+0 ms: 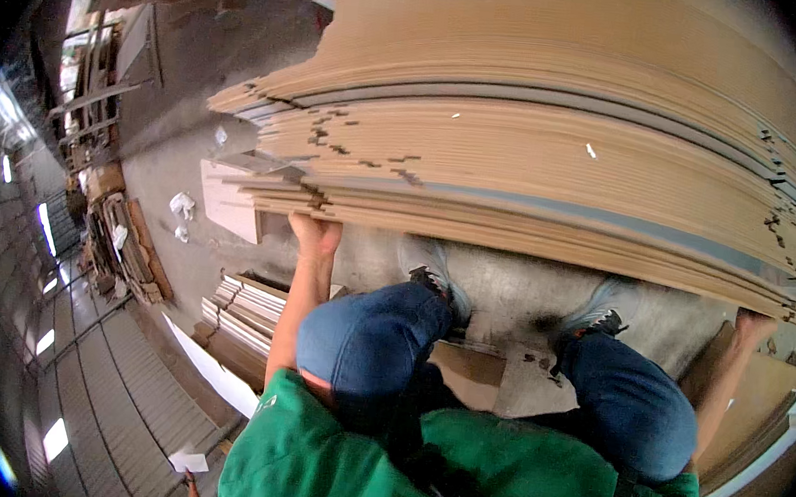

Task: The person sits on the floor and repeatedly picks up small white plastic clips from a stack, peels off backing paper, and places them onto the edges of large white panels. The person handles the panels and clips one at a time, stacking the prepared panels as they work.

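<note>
A large stack of long tan sheets (521,146) lies across in front of me. They look like flattened cardboard cartons, with dark slots near both ends. Around the near edge of the closest bundle of cardboard sheets (475,231), toward its left end, my left hand (316,232) is closed. My right hand (754,325) grips the same edge close to the right end. The fingers of both hands are partly hidden by the sheets. My arms are spread wide, with my knees bent between them.
My shoes (429,278) stand on the concrete floor (518,287) close to the stack. White-edged sheets (246,306) lie by my left arm, and a tan panel with a white strip (770,433) by my right. Flattened brown cardboard (124,243) and white scraps (182,204) lie farther left.
</note>
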A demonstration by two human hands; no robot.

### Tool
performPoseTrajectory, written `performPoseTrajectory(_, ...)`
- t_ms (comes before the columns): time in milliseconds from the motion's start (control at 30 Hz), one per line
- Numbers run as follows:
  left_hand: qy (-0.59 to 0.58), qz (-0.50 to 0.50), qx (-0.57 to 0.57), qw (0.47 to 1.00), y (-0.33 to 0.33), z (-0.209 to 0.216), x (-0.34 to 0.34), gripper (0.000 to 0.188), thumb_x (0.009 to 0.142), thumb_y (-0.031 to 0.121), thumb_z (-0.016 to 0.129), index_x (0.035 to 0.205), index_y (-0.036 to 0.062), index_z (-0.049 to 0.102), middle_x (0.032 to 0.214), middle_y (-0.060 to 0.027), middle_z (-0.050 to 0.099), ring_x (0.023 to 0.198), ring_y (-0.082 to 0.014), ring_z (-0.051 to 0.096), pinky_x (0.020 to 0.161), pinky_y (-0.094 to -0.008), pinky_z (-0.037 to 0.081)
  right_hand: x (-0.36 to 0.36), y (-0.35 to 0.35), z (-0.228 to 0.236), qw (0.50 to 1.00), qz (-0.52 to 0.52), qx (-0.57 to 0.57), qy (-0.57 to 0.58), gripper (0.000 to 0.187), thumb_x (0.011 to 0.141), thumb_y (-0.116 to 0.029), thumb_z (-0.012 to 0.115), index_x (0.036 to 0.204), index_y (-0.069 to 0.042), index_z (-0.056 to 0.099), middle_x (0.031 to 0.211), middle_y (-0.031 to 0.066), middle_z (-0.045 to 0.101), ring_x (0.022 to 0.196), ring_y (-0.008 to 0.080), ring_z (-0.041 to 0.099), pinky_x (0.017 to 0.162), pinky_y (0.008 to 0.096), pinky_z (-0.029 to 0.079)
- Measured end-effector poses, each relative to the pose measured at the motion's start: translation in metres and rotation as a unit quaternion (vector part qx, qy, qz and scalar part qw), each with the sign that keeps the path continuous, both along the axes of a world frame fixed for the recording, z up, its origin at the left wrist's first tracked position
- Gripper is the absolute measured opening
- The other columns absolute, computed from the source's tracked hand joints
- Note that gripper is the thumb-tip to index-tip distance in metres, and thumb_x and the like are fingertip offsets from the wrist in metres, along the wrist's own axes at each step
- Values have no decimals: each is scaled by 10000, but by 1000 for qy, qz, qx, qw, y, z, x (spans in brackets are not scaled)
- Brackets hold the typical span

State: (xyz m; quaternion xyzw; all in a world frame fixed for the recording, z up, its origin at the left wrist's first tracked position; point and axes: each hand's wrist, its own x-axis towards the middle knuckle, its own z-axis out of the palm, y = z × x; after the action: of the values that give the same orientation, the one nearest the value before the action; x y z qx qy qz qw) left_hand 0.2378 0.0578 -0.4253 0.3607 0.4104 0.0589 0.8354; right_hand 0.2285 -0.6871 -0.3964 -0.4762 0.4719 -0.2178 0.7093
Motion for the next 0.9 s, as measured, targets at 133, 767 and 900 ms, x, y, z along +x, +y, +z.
performPoseTrajectory(133, -5, 12, 40, 999, 26, -24, -19, 337, 857, 309, 413, 1080, 89, 535, 1061, -60, 559, 969, -231, 524, 839, -378, 438, 13, 7, -11, 999, -43, -1, 8, 353, 860, -221, 390, 1108, -7, 521, 1111, 149, 542, 1001, 324, 522, 875, 464, 442)
performPoseTrajectory(767, 39, -174, 288, 941, 80, 13, -54, 257, 822, 232, 525, 913, 13, 624, 791, -67, 592, 666, -142, 555, 615, -255, 456, 4, -44, 41, 993, 57, -99, 37, 552, 917, -447, 287, 1295, -61, 400, 1411, 124, 264, 1292, 299, 244, 1036, 401, 197)
performPoseTrajectory(900, -5, -192, 311, 931, 97, 38, -31, 259, 835, 255, 541, 871, 16, 634, 764, -36, 594, 659, -112, 543, 596, -240, 437, 29, -36, 86, 988, 90, -120, -46, 527, 920, -402, 308, 1269, -23, 420, 1389, 114, 312, 1270, 273, 295, 1024, 389, 229)
